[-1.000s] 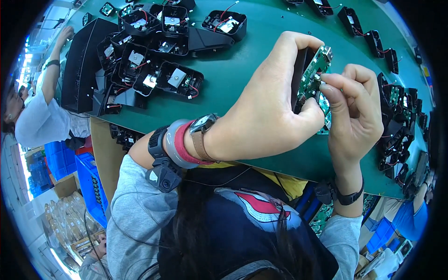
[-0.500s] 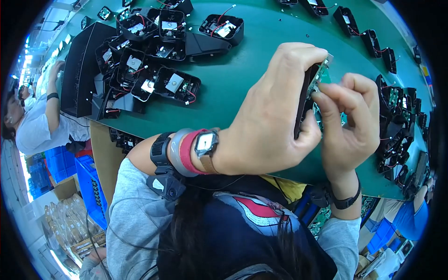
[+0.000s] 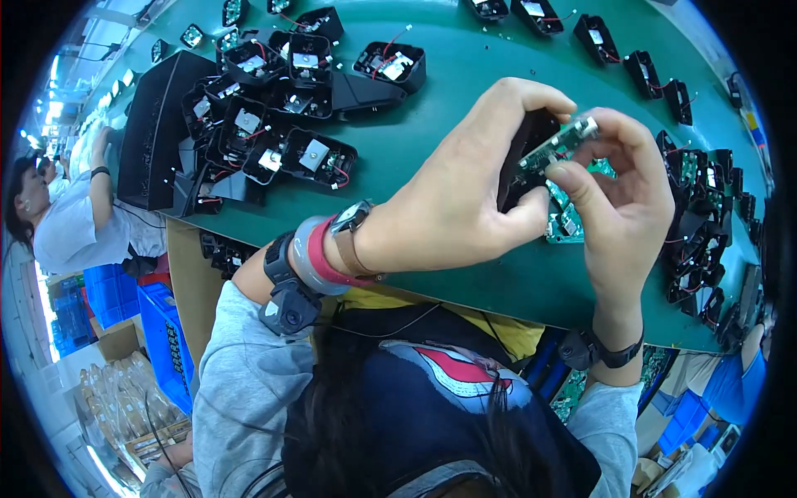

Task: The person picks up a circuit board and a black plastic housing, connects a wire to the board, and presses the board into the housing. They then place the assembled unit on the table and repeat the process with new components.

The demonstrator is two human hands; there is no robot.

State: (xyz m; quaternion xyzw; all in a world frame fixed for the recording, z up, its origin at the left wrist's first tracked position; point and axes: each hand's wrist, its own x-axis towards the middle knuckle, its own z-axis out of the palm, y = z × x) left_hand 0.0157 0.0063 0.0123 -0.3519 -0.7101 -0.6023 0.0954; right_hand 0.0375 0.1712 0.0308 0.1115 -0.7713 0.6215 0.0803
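My left hand (image 3: 457, 191) is closed round a black plastic housing (image 3: 516, 153), held up on its side above the table with its hollow toward my right hand. Between the thumb and fingers of my right hand (image 3: 627, 187) is a small green circuit board (image 3: 556, 149) with a silvery part at its upper end. The board slants at the mouth of the housing; whether a wire joins the two I cannot tell. Below my hands, more green circuit boards (image 3: 566, 226) lie on the green table (image 3: 448, 133), partly hidden by my fingers.
Black housings with boards and red wires (image 3: 311, 158) crowd the left of the table beside a large black bin (image 3: 158, 129). More housings (image 3: 697, 224) are heaped at right, others (image 3: 598, 37) spread along the far side. A co-worker (image 3: 79, 203) sits at left, above a blue crate (image 3: 162, 332).
The circuit board has tilted away from the housing, and its upper end now points right. My left hand has shifted slightly left with the housing; my right fingers have moved higher around the board.
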